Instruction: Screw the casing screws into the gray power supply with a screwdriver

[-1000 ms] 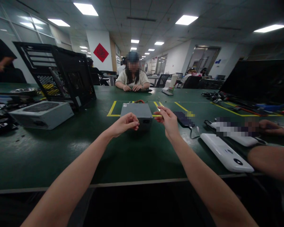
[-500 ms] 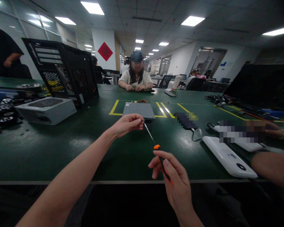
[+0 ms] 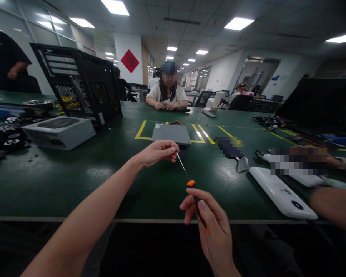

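Note:
A screwdriver (image 3: 200, 209) with a black and orange handle is in my right hand (image 3: 215, 227), its shaft slanting up and to the left. My left hand (image 3: 161, 152) pinches at the shaft's tip; whether a small part is between the fingertips is too small to tell. Just behind my left hand, a grey metal box (image 3: 171, 132) with reddish wires at its back lies on the green table (image 3: 103, 192), between yellow tape lines.
A black computer case (image 3: 89, 88) and a second grey box (image 3: 60, 132) stand at the left. White devices (image 3: 281, 192) and another person's arm (image 3: 333, 206) are at the right. A person (image 3: 167, 92) sits across the table, near a white bottle (image 3: 217, 100).
The view has shifted slightly. Both hands keep nearly the same pose on the screwdriver and its tip. The other person's hand at the right has moved a little.

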`<state>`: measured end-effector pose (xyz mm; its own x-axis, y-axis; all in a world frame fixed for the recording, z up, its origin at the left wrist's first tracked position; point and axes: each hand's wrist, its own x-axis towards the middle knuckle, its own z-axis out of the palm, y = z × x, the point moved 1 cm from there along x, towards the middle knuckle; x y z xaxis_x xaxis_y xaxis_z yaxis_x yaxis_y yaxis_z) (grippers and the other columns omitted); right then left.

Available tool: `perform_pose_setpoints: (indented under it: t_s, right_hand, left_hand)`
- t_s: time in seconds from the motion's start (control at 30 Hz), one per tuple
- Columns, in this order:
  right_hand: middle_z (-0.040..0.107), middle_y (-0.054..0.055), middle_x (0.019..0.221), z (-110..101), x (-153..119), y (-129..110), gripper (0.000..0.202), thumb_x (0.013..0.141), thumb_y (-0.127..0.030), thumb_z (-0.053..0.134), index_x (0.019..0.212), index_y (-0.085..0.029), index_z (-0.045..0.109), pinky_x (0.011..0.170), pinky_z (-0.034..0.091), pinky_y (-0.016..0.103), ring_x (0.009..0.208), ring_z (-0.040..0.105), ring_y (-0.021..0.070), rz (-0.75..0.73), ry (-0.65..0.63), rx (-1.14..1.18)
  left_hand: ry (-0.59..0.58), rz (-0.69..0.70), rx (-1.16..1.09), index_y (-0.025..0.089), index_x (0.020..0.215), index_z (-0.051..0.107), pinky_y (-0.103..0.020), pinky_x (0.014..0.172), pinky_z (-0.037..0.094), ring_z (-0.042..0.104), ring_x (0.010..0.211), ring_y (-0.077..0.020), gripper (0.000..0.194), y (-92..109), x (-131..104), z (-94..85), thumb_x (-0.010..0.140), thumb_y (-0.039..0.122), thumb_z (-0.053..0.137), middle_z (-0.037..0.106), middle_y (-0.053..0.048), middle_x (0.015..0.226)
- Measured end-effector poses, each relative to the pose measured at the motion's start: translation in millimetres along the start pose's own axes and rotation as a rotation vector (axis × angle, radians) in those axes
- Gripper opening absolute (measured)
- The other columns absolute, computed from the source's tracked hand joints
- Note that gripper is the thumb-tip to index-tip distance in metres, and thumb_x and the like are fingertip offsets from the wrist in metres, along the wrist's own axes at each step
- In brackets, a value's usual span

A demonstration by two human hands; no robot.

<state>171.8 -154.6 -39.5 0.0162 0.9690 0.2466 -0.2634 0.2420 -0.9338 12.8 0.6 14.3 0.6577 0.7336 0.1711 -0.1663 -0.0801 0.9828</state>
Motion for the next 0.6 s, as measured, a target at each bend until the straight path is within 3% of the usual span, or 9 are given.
perform_pose_setpoints:
  t_s: [0.4, 0.6]
  right_hand:
    - [0.063, 0.004, 0.078, -1.6, 1.6, 2.4, 0.027, 0.086, -0.041, 0.048, 0.101, -0.025, 0.064, 0.052, 0.044, 0.029, 0.057, 0.055, 0.0133, 0.028, 0.033, -0.054]
    - [0.063, 0.003, 0.087, 0.5, 5.6, -0.4, 0.038, 0.081, -0.039, 0.056, 0.117, -0.029, 0.052, 0.047, 0.043, 0.026, 0.049, 0.048, 0.0088, 0.045, 0.086, -0.172]
  left_hand:
    - [-0.028, -0.002, 0.095, 0.012, 0.084, 0.055, -0.023, 0.061, 0.044, 0.053, 0.063, -0.0078, 0.035, 2.9, -0.9, 0.6, 0.072, 0.043, 0.067, 0.056, 0.001, 0.071]
    - [-0.098, 0.014, 0.293, 0.013, 0.083, 0.053, -0.024, 0.062, 0.044, 0.051, 0.065, -0.0081, 0.03, 8.4, -4.1, -6.1, 0.08, 0.042, 0.059, 0.052, 0.001, 0.075]
